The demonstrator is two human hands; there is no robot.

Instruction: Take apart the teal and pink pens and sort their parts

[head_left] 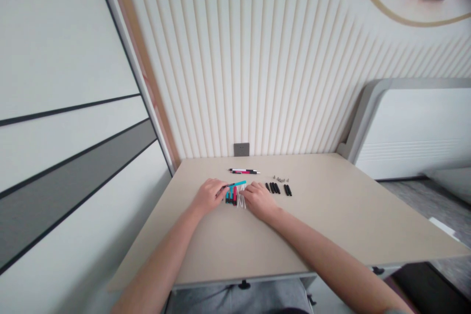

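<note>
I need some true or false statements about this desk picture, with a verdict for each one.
1. Teal and red pen parts lie between the left hand and the right hand. True.
2. Black pen parts lie to the right of the right hand. True.
3. The pens are in the right hand. False: they lie on the table, beyond the hands.
4. The socket stands on the table. False: it is on the wall.
</note>
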